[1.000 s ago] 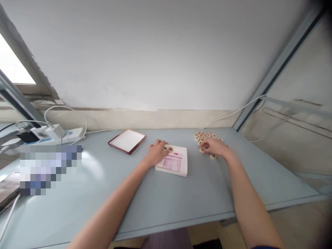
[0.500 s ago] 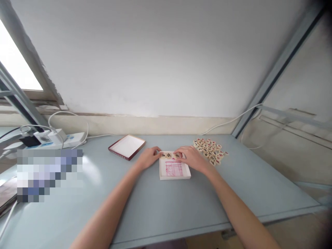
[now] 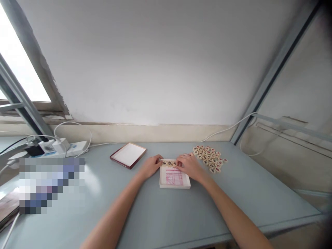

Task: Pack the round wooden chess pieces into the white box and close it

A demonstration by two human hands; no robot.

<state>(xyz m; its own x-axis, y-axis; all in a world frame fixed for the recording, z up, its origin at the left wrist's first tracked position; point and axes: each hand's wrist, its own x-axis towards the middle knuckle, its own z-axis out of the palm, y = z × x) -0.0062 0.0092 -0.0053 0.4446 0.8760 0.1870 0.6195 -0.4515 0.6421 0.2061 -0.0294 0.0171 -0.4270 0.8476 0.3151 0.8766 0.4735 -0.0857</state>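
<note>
At your far left, a white power strip (image 3: 77, 148) with plugs sits on the blue-grey table (image 3: 145, 214). Next comes a shallow tray with dark red sides (image 3: 128, 155), lying white inside up. Your left hand (image 3: 151, 165) is half curled, its fingertips at the far left corner of the white box (image 3: 174, 187); you can't tell here whether they grip the wall or just rest on it. Inside the box, three round pieces (image 3: 169, 163) line the far edge above pink drawn lines. Your right hand (image 3: 189, 166) is bent inward, thumb and finger drawn close at the rightmost piece; whether they pinch it can't be told. Right of that hand lies a loose pile of similar pieces (image 3: 208, 159).
</note>
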